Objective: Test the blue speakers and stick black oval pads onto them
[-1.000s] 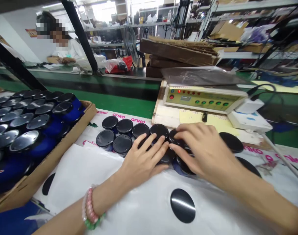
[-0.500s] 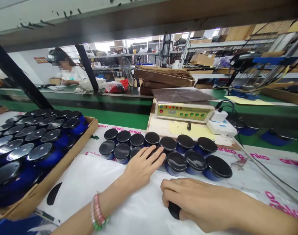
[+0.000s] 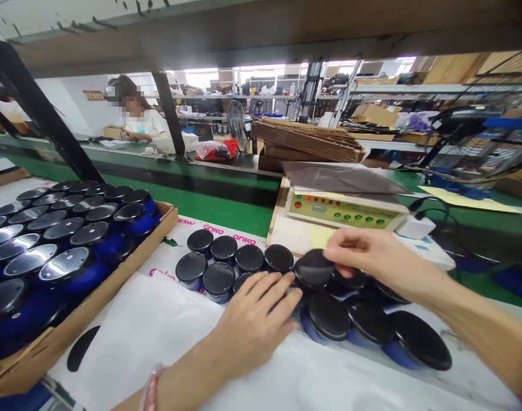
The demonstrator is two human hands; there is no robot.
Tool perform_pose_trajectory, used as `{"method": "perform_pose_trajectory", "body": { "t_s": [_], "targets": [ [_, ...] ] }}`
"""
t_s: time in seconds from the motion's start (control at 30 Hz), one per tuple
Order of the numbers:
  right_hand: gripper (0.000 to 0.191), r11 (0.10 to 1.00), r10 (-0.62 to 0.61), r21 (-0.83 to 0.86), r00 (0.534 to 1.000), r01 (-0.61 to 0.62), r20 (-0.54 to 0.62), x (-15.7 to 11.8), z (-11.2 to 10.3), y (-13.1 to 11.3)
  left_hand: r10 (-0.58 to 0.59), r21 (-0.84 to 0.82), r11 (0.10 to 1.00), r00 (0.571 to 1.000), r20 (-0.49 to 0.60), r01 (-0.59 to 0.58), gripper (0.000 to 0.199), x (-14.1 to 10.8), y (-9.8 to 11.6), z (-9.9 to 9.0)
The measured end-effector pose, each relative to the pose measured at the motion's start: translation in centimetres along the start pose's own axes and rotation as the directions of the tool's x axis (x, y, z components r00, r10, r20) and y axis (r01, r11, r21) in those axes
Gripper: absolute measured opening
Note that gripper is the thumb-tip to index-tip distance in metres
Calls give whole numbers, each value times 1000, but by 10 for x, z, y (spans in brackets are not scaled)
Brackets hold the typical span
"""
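Note:
Blue round cups with flat black tops stand in two rows on the bench. My left hand (image 3: 259,317) lies over the middle of the front row, fingers stretched out, touching a top (image 3: 241,281) that it partly covers. At the back row, my right hand (image 3: 357,254) pinches the edge of a black round lid (image 3: 313,269) between thumb and fingers. Whether that lid is loose or fixed to a cup, I cannot tell. Just below stands a front-row cup (image 3: 328,315), with another cup (image 3: 421,341) farther right.
A cardboard tray (image 3: 158,231) full of similar cups (image 3: 68,265) is on the left. Behind the rows stands a control box (image 3: 342,212) with lit buttons, beside a white plug block (image 3: 424,242). A white sheet (image 3: 158,308) covers the near bench. Across the green surface sits another person (image 3: 147,123).
My right hand has moved from the near sheet, where it held a black round piece, up and away to the back row. My left hand stays over the cups. The view has shifted slightly.

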State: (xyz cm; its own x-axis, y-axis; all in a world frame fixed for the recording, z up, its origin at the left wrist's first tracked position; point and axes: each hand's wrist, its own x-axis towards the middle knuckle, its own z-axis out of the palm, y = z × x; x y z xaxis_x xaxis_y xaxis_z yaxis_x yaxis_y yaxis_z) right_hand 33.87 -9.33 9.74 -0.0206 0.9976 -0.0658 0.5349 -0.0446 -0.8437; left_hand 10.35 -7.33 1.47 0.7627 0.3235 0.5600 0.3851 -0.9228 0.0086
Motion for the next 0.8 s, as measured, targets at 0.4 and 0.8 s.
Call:
{"method": "perform_pose_trajectory", "body": {
  "t_s": [0.4, 0.8],
  "targets": [
    [26, 889, 237, 364, 960, -277, 150, 71, 40, 38, -368, -239, 869, 889, 271, 433, 73, 42, -59, 7],
    [20, 965, 178, 179, 980, -191, 86, 73, 45, 42, -442, -339, 756, 818, 368, 561, 78, 45, -61, 17]
  ]
}}
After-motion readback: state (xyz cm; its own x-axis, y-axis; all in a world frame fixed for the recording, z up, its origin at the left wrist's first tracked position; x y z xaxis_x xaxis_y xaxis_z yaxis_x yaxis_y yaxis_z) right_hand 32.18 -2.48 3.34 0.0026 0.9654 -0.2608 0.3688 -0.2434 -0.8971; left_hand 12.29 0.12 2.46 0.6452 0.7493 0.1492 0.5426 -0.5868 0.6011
